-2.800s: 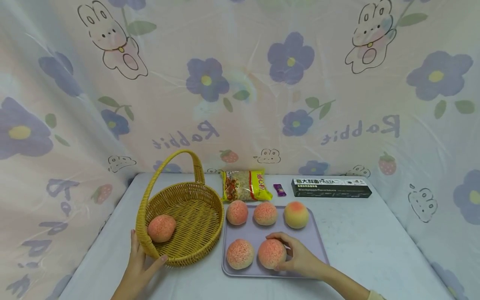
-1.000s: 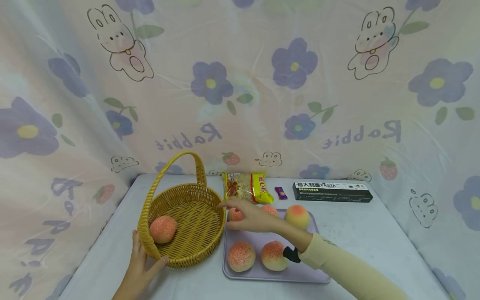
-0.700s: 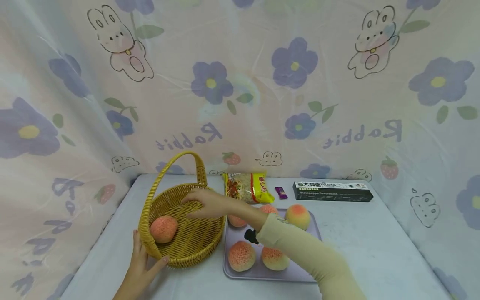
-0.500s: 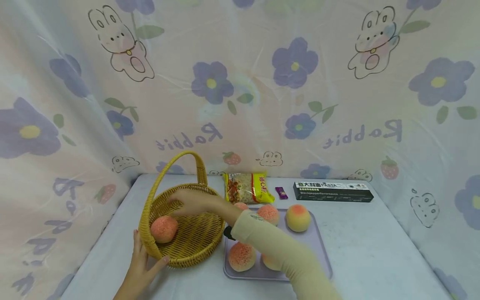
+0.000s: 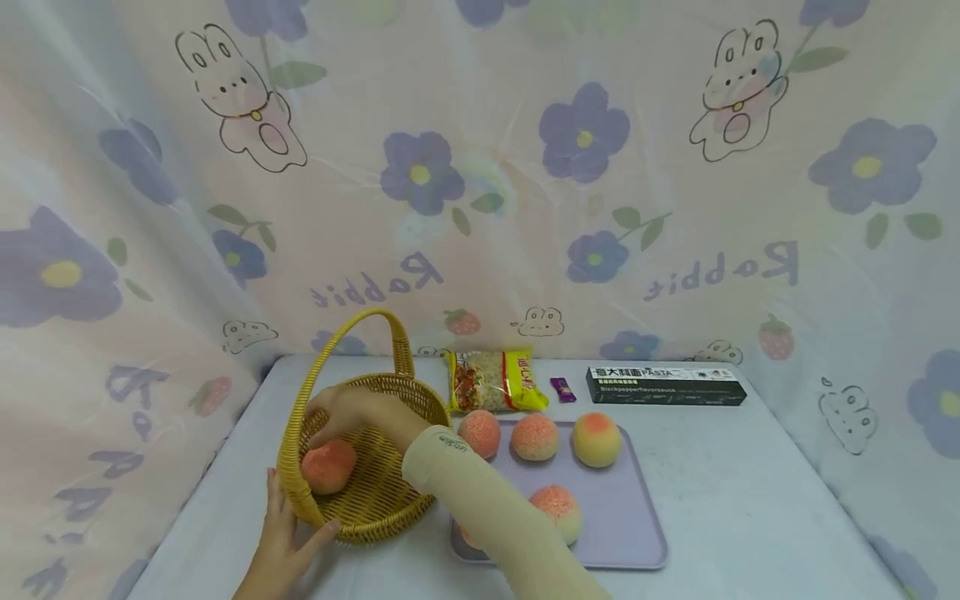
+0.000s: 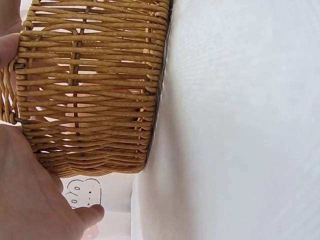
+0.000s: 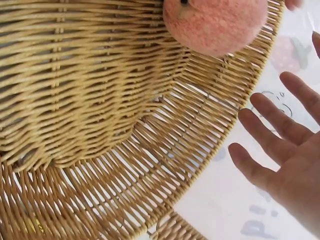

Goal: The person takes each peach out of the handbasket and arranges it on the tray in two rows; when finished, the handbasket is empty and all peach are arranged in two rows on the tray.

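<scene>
wicker basket steadied, right hand reaching inside

woven yellow wicker is filling most of what i am seeing from both wrist views. i am watching the left hand [image 5: 281,546] resting against the near outside wall of the basket [image 5: 390,492], thumb on one side and fingers spread along the weave; the fingers are lying fairly straight, pressing rather than gripping. from the left wrist view the palm [image 6: 35,200] is lying flat against the basket wall.

the right hand [image 5: 352,412] is reaching across into the basket, over the far-left part of its floor, just behind the pink peach [image 5: 328,467] that is sitting inside near the front-left wall. in the right wrist view the fingers [image 7: 272,142] are spread and straight, holding nothing, and the peach is sitting apart from them. the cream sleeve [image 5: 480,508] is crossing over the front-left corner of the lilac tray [image 5: 637,533], hiding most of one peach there.

on the tray i am counting three peaches in the back row, the right one [image 5: 596,439] more yellow, and one more [image 5: 557,510] in front, beside the sleeve. behind the tray a yellow snack bag [image 5: 495,381], a small purple wrapper [image 5: 561,389] and a dark pasta box [image 5: 663,386] are lying on the pale table [image 5: 750,500]. the basket handle [image 5: 352,333] is standing upright
</scene>
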Demonstrator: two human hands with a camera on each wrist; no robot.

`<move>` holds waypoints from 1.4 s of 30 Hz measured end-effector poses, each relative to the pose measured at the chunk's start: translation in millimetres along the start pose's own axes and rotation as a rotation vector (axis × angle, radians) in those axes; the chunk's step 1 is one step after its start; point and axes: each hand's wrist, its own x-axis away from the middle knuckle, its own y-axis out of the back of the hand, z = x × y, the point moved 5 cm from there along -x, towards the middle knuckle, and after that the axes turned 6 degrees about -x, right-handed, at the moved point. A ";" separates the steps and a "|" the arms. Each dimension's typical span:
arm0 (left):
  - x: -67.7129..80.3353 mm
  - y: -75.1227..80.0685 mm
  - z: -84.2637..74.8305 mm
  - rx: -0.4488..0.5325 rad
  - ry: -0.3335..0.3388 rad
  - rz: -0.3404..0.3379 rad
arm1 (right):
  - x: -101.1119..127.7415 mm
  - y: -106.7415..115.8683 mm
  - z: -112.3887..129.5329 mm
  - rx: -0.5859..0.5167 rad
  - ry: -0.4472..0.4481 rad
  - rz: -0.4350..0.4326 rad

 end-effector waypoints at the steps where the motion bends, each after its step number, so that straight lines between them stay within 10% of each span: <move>1: 0.3 0.1 0.0 -0.003 -0.003 -0.004 | -2.3 -2.6 0.6 0.004 -0.002 0.008; 42: 5.0 -1.0 -3.8 0.027 0.005 -0.008 | -16.5 -50.1 0.0 0.125 -0.031 0.312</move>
